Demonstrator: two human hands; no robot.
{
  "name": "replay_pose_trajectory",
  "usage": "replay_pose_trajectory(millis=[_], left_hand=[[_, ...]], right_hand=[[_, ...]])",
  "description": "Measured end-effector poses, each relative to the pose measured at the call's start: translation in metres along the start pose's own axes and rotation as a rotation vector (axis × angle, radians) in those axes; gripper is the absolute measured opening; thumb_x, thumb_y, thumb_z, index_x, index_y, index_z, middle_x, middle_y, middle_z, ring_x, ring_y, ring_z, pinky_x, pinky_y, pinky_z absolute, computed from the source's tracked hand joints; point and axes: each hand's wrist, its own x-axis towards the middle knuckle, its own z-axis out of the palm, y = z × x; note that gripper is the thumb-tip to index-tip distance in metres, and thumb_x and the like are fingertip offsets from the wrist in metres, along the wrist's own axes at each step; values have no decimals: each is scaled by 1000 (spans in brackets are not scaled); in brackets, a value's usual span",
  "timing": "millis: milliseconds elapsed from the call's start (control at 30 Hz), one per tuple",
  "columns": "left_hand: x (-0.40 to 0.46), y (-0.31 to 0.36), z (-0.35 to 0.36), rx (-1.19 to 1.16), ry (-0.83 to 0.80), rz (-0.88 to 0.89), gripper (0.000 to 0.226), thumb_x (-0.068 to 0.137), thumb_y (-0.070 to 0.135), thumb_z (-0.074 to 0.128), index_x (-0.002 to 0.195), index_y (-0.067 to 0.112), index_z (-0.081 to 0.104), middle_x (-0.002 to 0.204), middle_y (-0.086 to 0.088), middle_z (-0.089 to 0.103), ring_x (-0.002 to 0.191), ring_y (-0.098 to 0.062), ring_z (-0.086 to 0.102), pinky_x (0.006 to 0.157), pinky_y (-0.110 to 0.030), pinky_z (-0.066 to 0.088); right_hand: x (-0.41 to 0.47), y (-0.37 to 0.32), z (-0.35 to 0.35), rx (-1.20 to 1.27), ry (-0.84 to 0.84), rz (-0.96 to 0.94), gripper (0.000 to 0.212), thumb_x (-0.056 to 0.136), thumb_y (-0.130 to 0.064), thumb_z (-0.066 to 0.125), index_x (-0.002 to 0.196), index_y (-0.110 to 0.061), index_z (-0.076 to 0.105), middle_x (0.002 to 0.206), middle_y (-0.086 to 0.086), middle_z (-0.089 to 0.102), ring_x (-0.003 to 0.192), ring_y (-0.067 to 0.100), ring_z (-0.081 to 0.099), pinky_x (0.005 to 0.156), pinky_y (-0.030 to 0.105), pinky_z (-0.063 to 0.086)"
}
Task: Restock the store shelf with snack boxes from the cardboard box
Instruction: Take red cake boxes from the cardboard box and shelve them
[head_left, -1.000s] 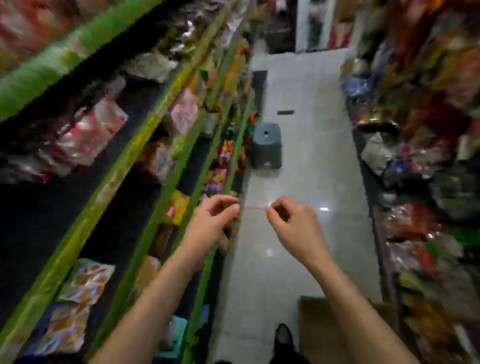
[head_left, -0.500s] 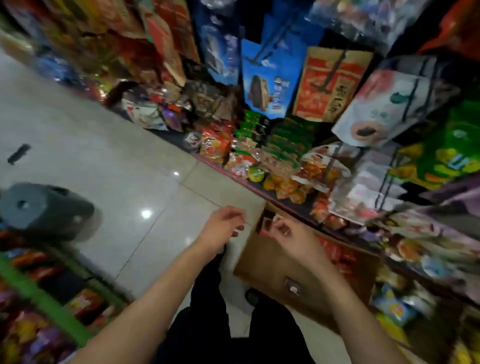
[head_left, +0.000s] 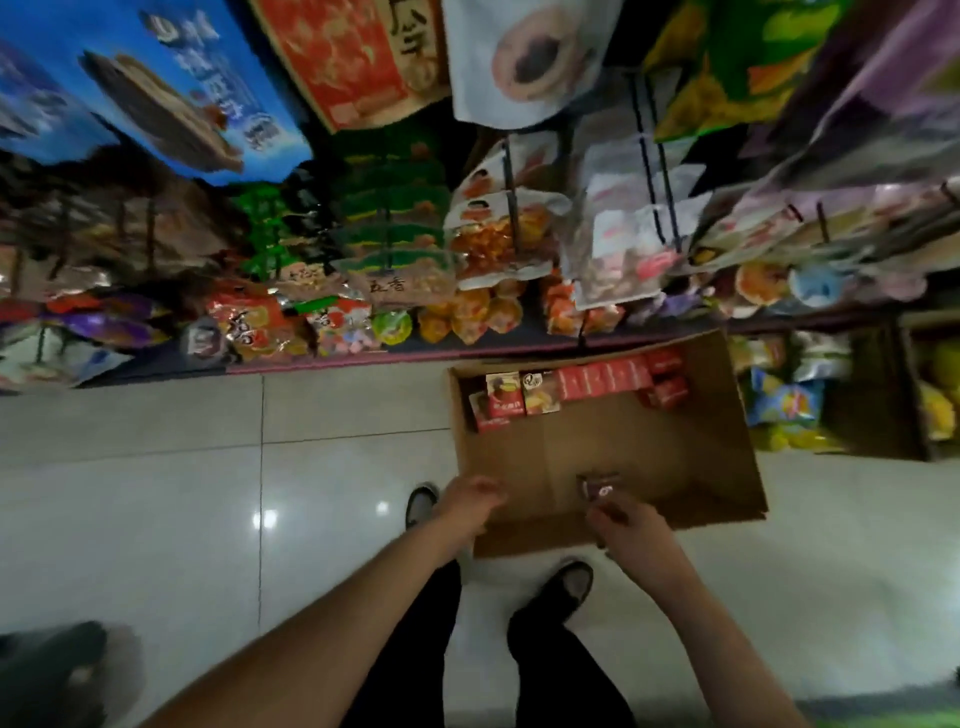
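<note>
Below, cardboard box (head_left: 613, 452), snack boxes (head_left: 571, 389) far from right hand (head_left: 631, 530) fingers

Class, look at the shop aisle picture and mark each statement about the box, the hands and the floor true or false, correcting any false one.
1. The cardboard box sits on the floor. True.
2. The snack boxes fill the whole carton. False: they cluster along its far side, and much of the bottom is bare.
3. The right hand reaches over the box's near edge. True.
4. The left hand holds a red snack box. False: no box shows in it.
5. A grey stool stands inside the carton. False: it is on the floor at lower left.
</note>
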Motion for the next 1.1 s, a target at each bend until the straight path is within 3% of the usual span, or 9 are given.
replay_pose_trajectory(millis=[133,267,433,600,667,767,900,1033,1100], left_hand=[[51,-5,18,102,48,-70,27,95,27,61,119,18,65,119,-8,66,106,-26,64,96,-44,53],[135,2,37,122,66,-105,31,94,29,61,122,16,64,123,-12,65,111,-28,62,101,-43,49],[266,19,48,121,12,-131,40,97,36,56,131,18,54,102,3,64,82,-9,59,60,-25,46],[404,33,45,202,57,-90,46,97,45,53,133,16,54,117,-6,67,83,-17,64,64,-30,47],[443,30,43,197,18,-140,50,97,51,49,132,17,56,115,-8,69,89,-24,69,71,-36,53],[486,17,33,159,-12,-195,62,90,65,50,129,19,60,112,-11,71,95,-29,70,77,-44,56],[521,2,25,142,-63,-218,86,75,81,51,137,21,53,125,-13,65,113,-34,61,100,-58,44],[524,-11,20,201,-40,-172,59,80,69,61,120,25,60,109,-7,68,97,-27,63,72,-44,50],[519,-21,18,269,-79,-216,41,83,59,63,105,25,64,102,-5,69,95,-26,61,81,-46,45]], right_hand=[[34,45,15,170,30,59,19,90,-30,61,72,-35,63,73,-15,66,71,4,61,59,22,45],[87,94,44,317,46,179,18,88,-28,63,70,-30,65,72,-12,67,68,5,60,62,25,46],[187,136,96,564,57,276,12,85,-33,60,81,-27,71,70,-8,71,59,6,62,54,20,46],[306,144,166,1028,142,350,14,95,-16,54,84,-15,63,89,14,66,76,27,64,75,43,54],[350,139,191,1248,183,395,10,96,-18,55,99,-14,63,98,12,65,81,24,64,81,41,54],[409,129,217,1484,217,428,53,93,-34,62,139,-13,48,111,0,61,92,15,60,76,32,49],[464,116,218,1693,267,395,91,81,-40,77,153,-22,24,131,-5,54,100,8,57,79,28,44],[490,113,214,1789,298,304,53,84,-23,76,130,-8,55,106,2,73,66,7,72,45,16,50],[484,121,215,1836,293,326,46,86,-22,73,126,-8,58,105,7,74,65,10,72,45,18,50]])
